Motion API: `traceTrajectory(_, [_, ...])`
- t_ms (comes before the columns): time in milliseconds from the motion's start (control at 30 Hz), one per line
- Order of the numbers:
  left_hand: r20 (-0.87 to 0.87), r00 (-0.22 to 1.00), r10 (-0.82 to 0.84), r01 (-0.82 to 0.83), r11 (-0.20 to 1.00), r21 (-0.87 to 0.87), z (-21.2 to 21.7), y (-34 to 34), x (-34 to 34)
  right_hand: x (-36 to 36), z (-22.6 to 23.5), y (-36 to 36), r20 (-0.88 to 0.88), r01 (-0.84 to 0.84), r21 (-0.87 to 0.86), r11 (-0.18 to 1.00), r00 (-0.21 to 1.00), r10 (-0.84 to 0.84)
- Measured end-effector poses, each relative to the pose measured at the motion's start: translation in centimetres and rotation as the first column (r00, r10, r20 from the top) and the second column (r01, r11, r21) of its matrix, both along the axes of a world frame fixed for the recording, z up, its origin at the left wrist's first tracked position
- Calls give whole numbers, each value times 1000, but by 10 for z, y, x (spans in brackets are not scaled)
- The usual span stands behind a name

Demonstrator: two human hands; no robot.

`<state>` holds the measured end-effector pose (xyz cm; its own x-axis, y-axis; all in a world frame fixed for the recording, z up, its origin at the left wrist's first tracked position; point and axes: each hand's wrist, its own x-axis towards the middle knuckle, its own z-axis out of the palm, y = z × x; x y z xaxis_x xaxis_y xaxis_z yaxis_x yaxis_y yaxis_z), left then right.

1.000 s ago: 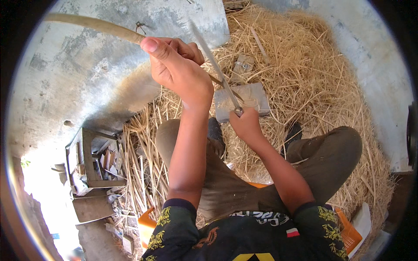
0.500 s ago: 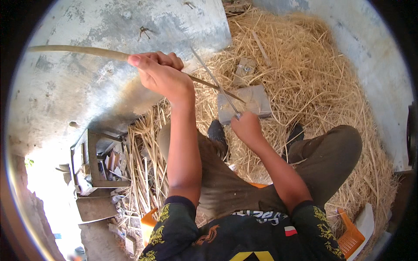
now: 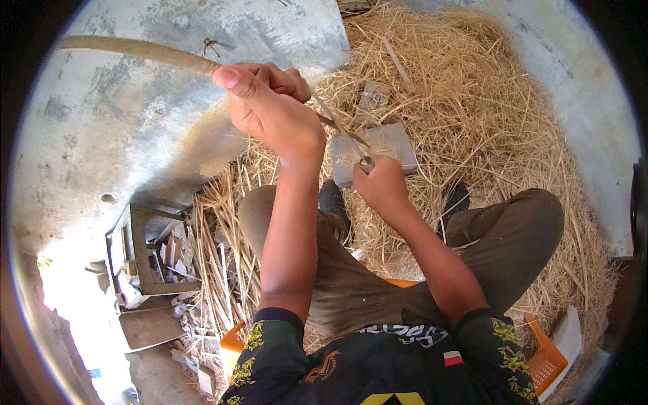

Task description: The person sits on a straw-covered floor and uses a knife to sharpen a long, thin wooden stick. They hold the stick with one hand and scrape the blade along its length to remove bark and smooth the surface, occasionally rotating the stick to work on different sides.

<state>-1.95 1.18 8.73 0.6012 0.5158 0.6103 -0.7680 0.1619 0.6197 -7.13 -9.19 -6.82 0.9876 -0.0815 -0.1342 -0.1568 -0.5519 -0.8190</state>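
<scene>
My left hand is closed round a long, pale, bendy strip that looks like split bamboo or cane. The strip arcs up to the left, and its thinner end slants down past my fingers towards the right. A knife with a long narrow blade is gripped in my right hand, its handle mostly hidden in the fist. The blade points up and left and crosses the strip's lower end; whether they touch I cannot tell. Below them, a grey block lies on the straw.
Thin straw-like shavings cover the floor around my feet. A smaller block rests beyond the grey one. Long strips lie at the left beside a wooden frame with scraps. An orange plastic seat shows behind me. Walls stand left and right.
My left hand has shifted right and slightly up along with the strip, bringing it closer to my right hand. The right hand with the knife has moved slightly left and up.
</scene>
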Motion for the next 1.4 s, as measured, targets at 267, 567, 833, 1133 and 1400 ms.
traceTrajectory(267, [-20, 999, -41, 40, 998, -55, 2, 6, 1, 9, -99, -16, -191, 114, 9, 993, 975, -110])
traceTrajectory(567, [-106, 994, 24, -39, 989, -146, 5, 24, 9, 2, -149, -35, -213, 74, -8, 997, 974, -74])
traceTrajectory(833, [-117, 990, 81, -91, 993, -80, 4, 32, 17, 10, -132, -15, -257, 141, -14, 990, 956, -140])
traceTrajectory(1133, [-137, 984, 115, -124, 991, -58, 14, 36, 5, 3, -32, 9, -95, -24, 150, 988, 995, 39])
traceTrajectory(1400, [-154, 979, 133, -150, 982, -111, 14, 40, 5, -1, 16, 15, 3, -120, 16, 993, 993, 120])
